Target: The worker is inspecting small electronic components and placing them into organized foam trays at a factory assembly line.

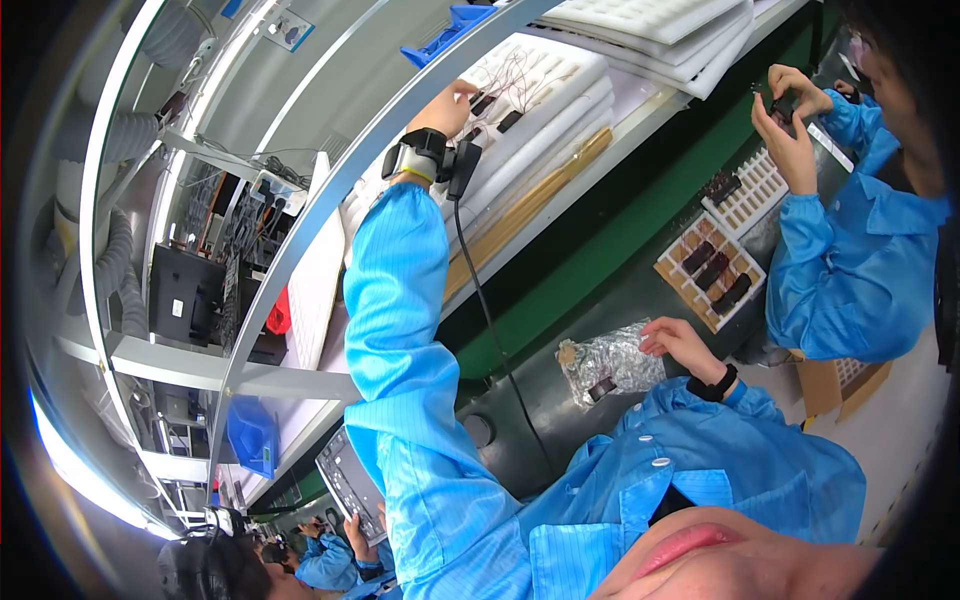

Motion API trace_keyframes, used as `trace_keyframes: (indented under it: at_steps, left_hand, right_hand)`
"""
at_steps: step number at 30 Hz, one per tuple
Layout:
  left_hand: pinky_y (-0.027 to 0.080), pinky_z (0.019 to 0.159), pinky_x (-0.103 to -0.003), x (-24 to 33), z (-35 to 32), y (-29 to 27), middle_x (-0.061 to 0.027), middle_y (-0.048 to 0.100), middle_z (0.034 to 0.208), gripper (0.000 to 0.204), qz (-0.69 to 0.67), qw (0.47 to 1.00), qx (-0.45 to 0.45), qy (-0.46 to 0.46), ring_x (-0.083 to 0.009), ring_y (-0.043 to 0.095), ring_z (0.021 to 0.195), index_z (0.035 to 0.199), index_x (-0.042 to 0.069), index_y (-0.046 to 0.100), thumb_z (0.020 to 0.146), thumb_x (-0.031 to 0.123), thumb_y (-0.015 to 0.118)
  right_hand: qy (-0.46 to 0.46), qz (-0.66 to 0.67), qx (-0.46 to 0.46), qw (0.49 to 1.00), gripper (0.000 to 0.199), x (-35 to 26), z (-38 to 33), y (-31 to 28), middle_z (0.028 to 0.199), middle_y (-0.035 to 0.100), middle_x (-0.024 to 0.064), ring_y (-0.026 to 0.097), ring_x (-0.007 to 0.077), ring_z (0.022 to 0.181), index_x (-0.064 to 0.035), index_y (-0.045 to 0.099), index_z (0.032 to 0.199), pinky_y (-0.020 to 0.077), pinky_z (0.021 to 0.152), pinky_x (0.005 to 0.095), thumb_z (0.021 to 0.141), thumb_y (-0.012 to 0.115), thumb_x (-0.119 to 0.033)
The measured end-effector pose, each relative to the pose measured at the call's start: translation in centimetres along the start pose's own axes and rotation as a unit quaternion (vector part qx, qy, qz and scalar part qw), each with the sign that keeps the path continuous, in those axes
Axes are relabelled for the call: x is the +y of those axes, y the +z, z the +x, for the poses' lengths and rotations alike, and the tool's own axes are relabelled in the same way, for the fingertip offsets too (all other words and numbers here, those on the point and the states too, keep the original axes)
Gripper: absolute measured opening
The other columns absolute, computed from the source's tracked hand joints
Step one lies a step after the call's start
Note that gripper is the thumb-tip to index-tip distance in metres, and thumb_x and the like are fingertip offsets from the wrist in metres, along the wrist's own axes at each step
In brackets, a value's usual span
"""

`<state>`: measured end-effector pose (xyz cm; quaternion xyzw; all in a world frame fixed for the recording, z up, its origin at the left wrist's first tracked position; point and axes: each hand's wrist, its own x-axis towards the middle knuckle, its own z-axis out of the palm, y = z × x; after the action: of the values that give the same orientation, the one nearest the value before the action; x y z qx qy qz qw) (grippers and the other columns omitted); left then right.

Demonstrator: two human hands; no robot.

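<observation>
Blue cloth of my own smock fills the lower frame, nearest the lens. Beyond it runs a dark green bench point(560, 300) with a white shelf rail curving above it, in a room of ducts, racks and other workers in blue. My left hand point(445, 108), wearing a black wrist strap with a cord, reaches up to a stack of white foam trays point(545, 95), fingers curled onto small dark parts with thin wires; I cannot tell whether they grip one. My right hand point(680, 345) lies open, fingertips resting on a crinkled silvery bag point(610, 365) on the bench. A cardboard grid tray point(710, 270) with dark parts lies just beyond. A co-worker's hands point(790, 120) hold a small dark piece.
</observation>
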<state>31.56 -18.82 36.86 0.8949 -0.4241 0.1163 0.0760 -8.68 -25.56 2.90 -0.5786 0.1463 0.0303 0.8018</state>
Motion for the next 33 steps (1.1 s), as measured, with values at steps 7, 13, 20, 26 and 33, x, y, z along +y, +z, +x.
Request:
trace_keyframes:
  at_steps: [7,13,20,26,33]
  left_hand:
    - [0.05,0.086,-0.031,7.1,-10.7,-4.3,-0.0099,0.072,0.108,0.024,-0.217,0.932,0.242,0.161,-0.021,0.066,0.102,0.111,0.007,0.069,0.088,0.003,0.062]
    - [0.05,0.083,-0.03,11.7,-24.2,6.7,-0.0085,0.071,0.093,0.016,-0.522,0.851,0.001,0.061,-0.0173,0.067,0.089,0.104,0.002,0.068,0.089,0.002,0.063]
    - [0.054,0.083,-0.037,4.7,-41.2,33.9,-0.0107,0.072,0.098,0.03,-0.31,0.902,-0.124,-0.273,-0.0262,0.069,0.091,0.103,0.008,0.07,0.075,0.015,0.077]
    - [0.05,0.09,-0.045,8.2,-48.5,40.2,-0.0124,0.062,0.111,0.055,-0.204,0.92,-0.185,-0.278,-0.0348,0.059,0.105,0.108,0.011,0.066,0.059,0.022,0.088]
    - [0.05,0.09,-0.043,10.2,-50.0,40.3,-0.0098,0.058,0.114,0.05,-0.21,0.912,-0.203,-0.288,-0.0324,0.055,0.111,0.102,0.012,0.064,0.058,0.012,0.086]
  right_hand:
    - [0.004,-0.003,0.007,1.0,0.026,0.8,-0.6,0.0,0.095,0.07,0.0128,0.067,0.0169,0.086,0.0023,0.06,0.11,0.0536,0.076,0.0276,0.094,0.04,-0.005]
    - [0.023,0.002,0.042,0.999,0.023,1.3,-0.2,-0.7,0.092,0.069,0.0113,0.066,0.0142,0.08,0.0024,0.063,0.103,0.0531,0.072,0.0265,0.094,0.043,-0.005]
    - [0.125,-0.053,-0.002,0.991,0.025,8.5,9.9,0.6,0.086,0.071,0.0096,0.068,0.0151,0.077,0.0029,0.065,0.098,0.0537,0.065,0.0257,0.094,0.056,-0.02]
    - [0.231,-0.149,-0.017,0.961,0.026,18.2,10.6,-0.4,0.085,0.071,0.0116,0.066,0.0171,0.068,0.0026,0.067,0.097,0.0549,0.062,0.0285,0.089,0.059,-0.02]
    - [0.11,-0.379,0.016,0.919,0.024,24.3,8.2,5.0,0.081,0.071,0.0175,0.069,0.0329,0.08,-0.0034,0.073,0.084,0.0544,0.076,0.0379,0.069,0.067,-0.022]
